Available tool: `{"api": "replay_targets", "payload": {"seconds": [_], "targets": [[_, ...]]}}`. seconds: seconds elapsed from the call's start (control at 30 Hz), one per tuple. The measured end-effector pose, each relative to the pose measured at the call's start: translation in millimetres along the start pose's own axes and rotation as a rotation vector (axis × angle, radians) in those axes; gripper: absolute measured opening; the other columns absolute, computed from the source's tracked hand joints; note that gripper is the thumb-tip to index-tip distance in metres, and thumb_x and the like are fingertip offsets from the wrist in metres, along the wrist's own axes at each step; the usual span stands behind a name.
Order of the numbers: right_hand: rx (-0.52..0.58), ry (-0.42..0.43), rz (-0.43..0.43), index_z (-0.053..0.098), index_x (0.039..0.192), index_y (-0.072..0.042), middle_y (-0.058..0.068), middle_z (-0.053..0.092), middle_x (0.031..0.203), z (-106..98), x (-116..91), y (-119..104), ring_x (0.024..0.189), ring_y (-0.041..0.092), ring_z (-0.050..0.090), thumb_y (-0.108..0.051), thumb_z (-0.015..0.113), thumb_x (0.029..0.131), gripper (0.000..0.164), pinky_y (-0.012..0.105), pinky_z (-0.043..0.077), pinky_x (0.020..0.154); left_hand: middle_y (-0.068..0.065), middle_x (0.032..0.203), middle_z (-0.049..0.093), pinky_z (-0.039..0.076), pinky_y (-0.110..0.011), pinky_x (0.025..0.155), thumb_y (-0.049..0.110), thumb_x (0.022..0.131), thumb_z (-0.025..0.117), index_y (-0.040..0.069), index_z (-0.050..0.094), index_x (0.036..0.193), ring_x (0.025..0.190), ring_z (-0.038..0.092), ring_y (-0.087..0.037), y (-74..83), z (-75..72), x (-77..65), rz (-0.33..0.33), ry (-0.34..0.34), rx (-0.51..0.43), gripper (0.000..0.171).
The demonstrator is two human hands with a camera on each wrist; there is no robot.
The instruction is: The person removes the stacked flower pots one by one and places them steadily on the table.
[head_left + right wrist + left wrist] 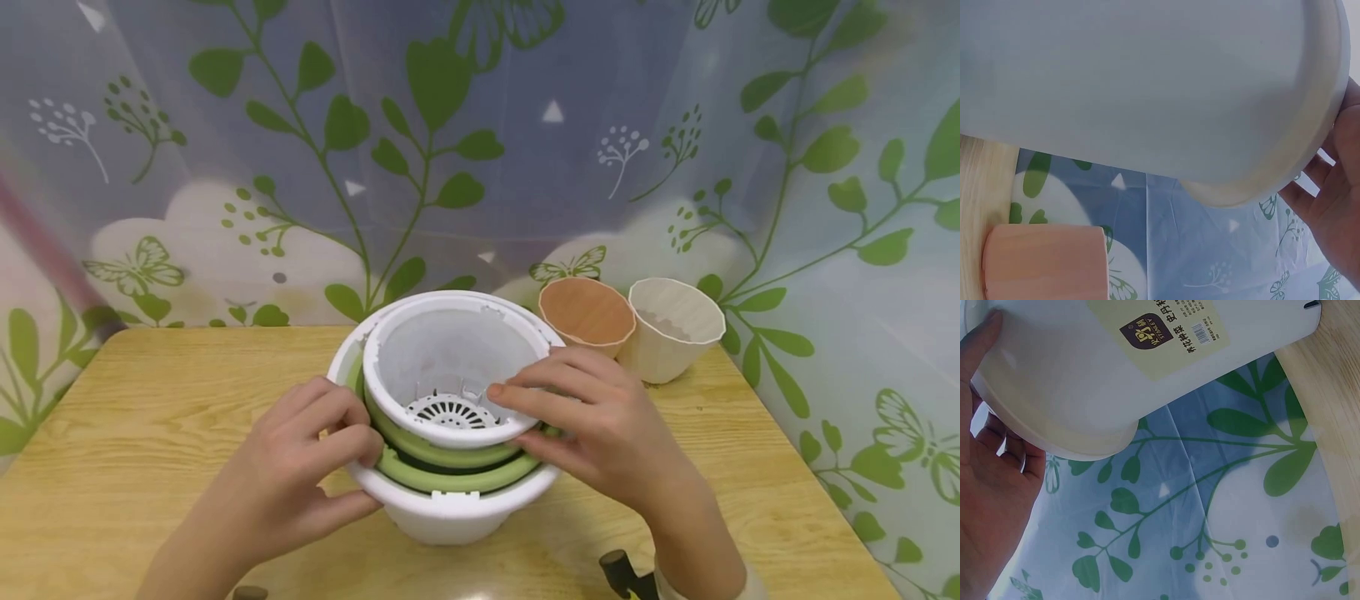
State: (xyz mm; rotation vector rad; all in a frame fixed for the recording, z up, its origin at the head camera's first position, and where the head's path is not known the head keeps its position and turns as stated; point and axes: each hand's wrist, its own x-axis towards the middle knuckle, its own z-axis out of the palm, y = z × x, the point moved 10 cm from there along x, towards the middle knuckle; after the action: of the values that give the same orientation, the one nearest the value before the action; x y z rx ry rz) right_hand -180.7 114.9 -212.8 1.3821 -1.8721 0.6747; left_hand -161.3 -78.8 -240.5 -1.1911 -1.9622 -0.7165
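A stack of nested flower pots stands upright in the middle of the table in the head view. A wide white pot (pixel 450 527) is outermost, green pot rims (pixel 450 481) show within it, and a smaller white pot (pixel 459 434) with a slotted bottom sits innermost. My left hand (pixel 288 467) grips the outer pot's left rim, fingers curled over it and thumb below outside. With my right hand (pixel 592 421) I pinch the inner white pot's right rim, fingers inside and thumb outside. A label (pixel 1160 337) shows on the outer pot in the left wrist view.
An orange pot (pixel 587 312) and a cream pot (pixel 675 333) stand at the table's back right. A black-ended object (pixel 618 571) lies by my right forearm. Beyond the wooden table (pixel 187 400) hangs a leaf-patterned curtain (pixel 465 225).
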Motion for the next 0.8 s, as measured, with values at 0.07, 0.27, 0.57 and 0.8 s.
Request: {"api": "replay_targets", "payload": {"seconds": [0.07, 0.27, 0.57, 0.8], "targets": [[-0.003, 0.003, -0.006, 0.075, 0.113, -0.013, -0.001, 0.071, 0.098, 0.3, -0.2, -0.5, 0.090, 0.019, 0.064, -0.017, 0.072, 0.091, 0.023, 0.037, 0.050, 0.089, 0.005, 0.087, 0.052, 0.035, -0.024, 0.077, 0.027, 0.080, 0.079, 0.017, 0.058, 0.079, 0.083, 0.045, -0.012, 0.2, 0.0, 0.5, 0.001, 0.000, -0.001, 0.023], [-0.020, 0.022, -0.027, 0.077, 0.109, -0.016, -0.006, 0.068, 0.087, 1.6, -2.6, -3.8, 0.082, 0.015, 0.062, -0.006, 0.072, 0.087, 0.024, 0.044, 0.051, 0.088, 0.005, 0.087, 0.052, 0.035, -0.024, 0.077, 0.032, 0.086, 0.075, 0.017, 0.058, 0.080, 0.083, 0.045, -0.012, 0.4, 0.3, 0.3, -0.004, -0.003, 0.001, 0.024], [-0.028, 0.023, -0.029, 0.075, 0.101, -0.016, -0.006, 0.070, 0.089, 4.1, -5.0, -4.5, 0.085, 0.015, 0.064, -0.012, 0.064, 0.096, 0.013, 0.044, 0.050, 0.092, 0.006, 0.088, 0.052, 0.036, -0.024, 0.078, 0.036, 0.091, 0.071, 0.017, 0.058, 0.080, 0.083, 0.045, -0.012, 0.5, 0.6, -0.6, -0.009, -0.004, 0.001, 0.026], [-0.052, 0.020, -0.041, 0.074, 0.098, -0.015, -0.006, 0.070, 0.089, 5.3, -4.8, -6.3, 0.086, 0.016, 0.064, -0.018, 0.060, 0.100, 0.014, 0.043, 0.050, 0.095, 0.005, 0.088, 0.052, 0.036, -0.025, 0.078, 0.034, 0.087, 0.075, 0.017, 0.058, 0.079, 0.084, 0.045, -0.012, 0.4, 1.0, -0.7, -0.007, -0.006, 0.005, 0.025]]}}
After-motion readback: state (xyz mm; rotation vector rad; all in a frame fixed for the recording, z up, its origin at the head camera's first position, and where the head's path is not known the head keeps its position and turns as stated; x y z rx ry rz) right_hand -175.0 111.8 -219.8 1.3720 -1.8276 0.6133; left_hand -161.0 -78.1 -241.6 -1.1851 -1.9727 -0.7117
